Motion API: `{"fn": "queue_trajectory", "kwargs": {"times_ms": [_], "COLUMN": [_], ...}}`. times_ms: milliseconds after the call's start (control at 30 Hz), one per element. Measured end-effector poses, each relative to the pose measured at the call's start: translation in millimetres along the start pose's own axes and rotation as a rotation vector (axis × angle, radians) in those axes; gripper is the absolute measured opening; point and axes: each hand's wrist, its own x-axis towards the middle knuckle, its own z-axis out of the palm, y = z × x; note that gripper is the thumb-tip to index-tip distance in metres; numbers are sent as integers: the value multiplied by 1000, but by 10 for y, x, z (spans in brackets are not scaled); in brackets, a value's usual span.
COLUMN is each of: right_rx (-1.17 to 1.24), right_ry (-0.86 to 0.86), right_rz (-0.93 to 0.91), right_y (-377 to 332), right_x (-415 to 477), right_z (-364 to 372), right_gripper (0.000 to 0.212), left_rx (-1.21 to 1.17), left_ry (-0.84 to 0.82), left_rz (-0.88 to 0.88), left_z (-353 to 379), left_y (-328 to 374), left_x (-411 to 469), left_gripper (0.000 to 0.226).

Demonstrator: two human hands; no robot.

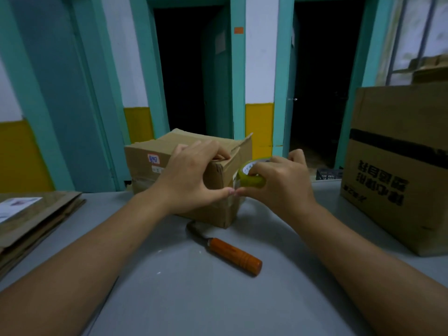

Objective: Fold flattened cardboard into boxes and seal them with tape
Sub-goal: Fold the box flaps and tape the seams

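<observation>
A small worn cardboard box (145, 163) stands on the grey table (194, 299), its top flaps folded over and one flap corner sticking up at the right. My left hand (191, 178) lies over the box's near top corner, fingers on the flaps, thumb pressing down on the front right edge. My right hand (278, 187) grips a yellow-green tape roll (251, 179) held against that same edge. The two thumbs meet at the tape's end on the box.
A knife with an orange wooden handle (235, 257) lies on the table just in front of the box. Flattened cardboard (36, 219) is stacked at the left edge. A large printed carton (397, 166) stands at the right. Dark doorways lie beyond the table.
</observation>
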Motion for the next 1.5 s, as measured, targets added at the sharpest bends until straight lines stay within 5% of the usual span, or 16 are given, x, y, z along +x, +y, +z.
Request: {"fn": "queue_trajectory", "kwargs": {"times_ms": [200,300,467,600,833,1000,1067,1200,1433,1500], "right_rx": [82,123,111,117,176,183,184,196,272,478], "right_ry": [48,42,61,91,69,67,49,-4,-3,-195], "right_rz": [-33,-57,-76,-70,-69,-64,-53,-23,13,2], "right_y": [-9,29,55,59,99,51,44,80,31,-77], "right_x": [-38,-41,-54,-57,-67,-54,-54,-59,-3,23], "right_z": [63,68,79,77,113,105,102,99,-203,-483], "right_gripper": [50,51,51,49,46,45,45,49,29,32], "left_rx": [62,203,294,349,349,311,260,60,16,15], "left_ry": [-280,-421,-473,-760,-893,-956,-1005,-958,-876,-872], "left_rz": [11,-34,-207,-321,-422,-480,-464,-440,-410,-416], "left_z": [-240,-369,-315,-92,158,163,193,264,284,305], "left_y": [174,361,389,346,212,141,132,56,71,53], "left_x": [223,505,1017,1349,1551,1646,1652,1576,1500,1509], "left_gripper": [72,48,43,96,82,114,99,27,18,16]}}
